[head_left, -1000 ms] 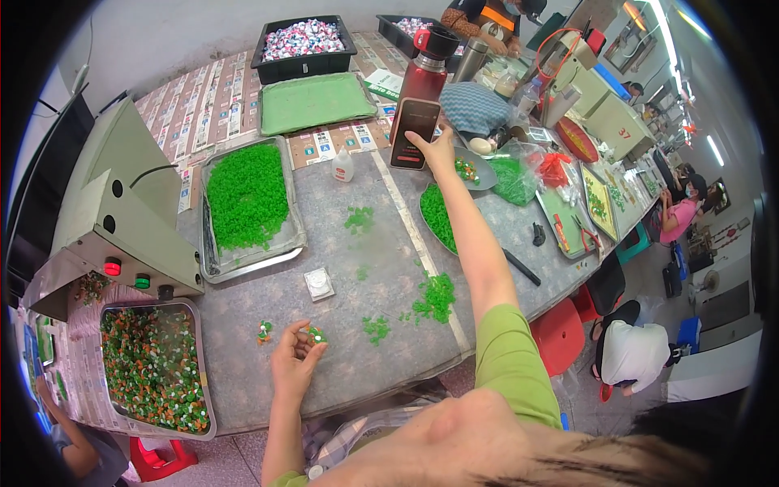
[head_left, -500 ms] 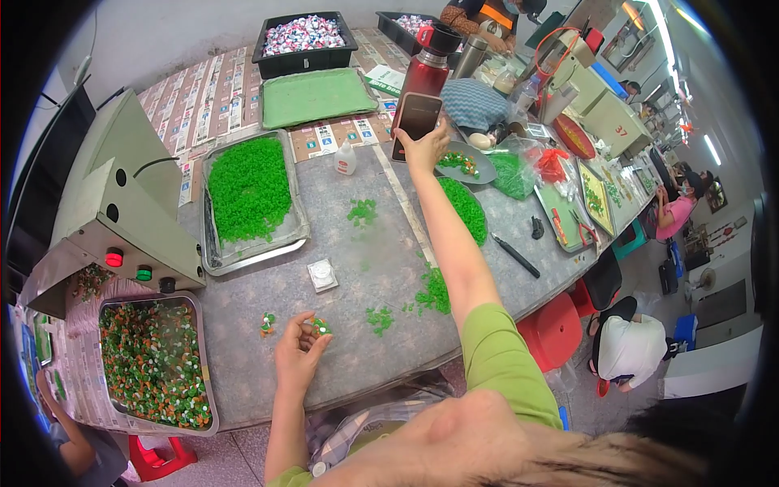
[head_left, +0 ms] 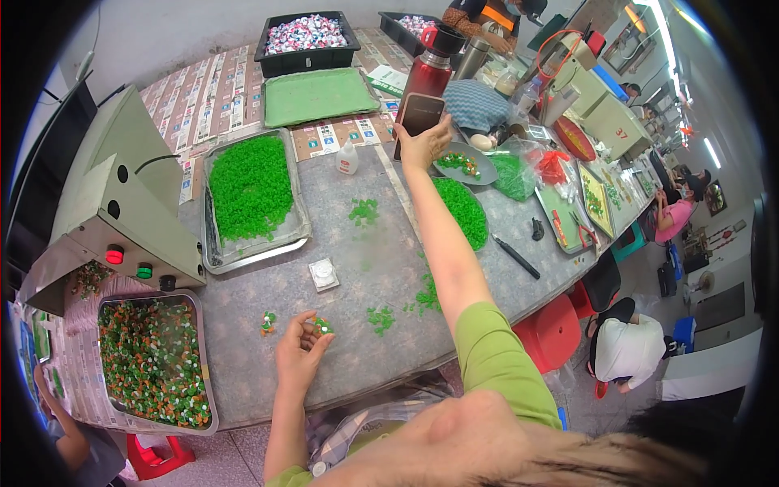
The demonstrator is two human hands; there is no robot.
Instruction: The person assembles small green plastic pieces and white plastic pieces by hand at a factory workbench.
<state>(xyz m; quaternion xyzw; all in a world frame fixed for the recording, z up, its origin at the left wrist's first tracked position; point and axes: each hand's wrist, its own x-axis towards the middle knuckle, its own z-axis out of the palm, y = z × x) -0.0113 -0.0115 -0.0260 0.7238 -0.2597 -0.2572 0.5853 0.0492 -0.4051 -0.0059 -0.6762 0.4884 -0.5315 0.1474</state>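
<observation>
Over the near table edge, my left hand (head_left: 299,354) pinches a small green and white bead-like piece (head_left: 323,326) between thumb and fingers. A similar green, white and orange cluster (head_left: 268,323) lies just left of it. My right arm reaches far across the table. There my right hand (head_left: 422,148) is around the lower part of a dark phone (head_left: 422,114), thumb at its left edge and fingers at its right. The phone stands upright in front of a red thermos (head_left: 428,75). Ahead of my left hand lies a small white square block (head_left: 323,275).
A tray of green pieces (head_left: 250,188) and a tray of mixed pieces (head_left: 156,363) are on the left, beside a beige machine (head_left: 134,187). A white dropper bottle (head_left: 346,159) stands mid-table. On the right are a green pile (head_left: 461,213), a grey plate (head_left: 485,168) and a knife (head_left: 516,256).
The fingers of my right hand have straightened a little beside the phone. My left hand keeps its pinch, and the phone stays in place.
</observation>
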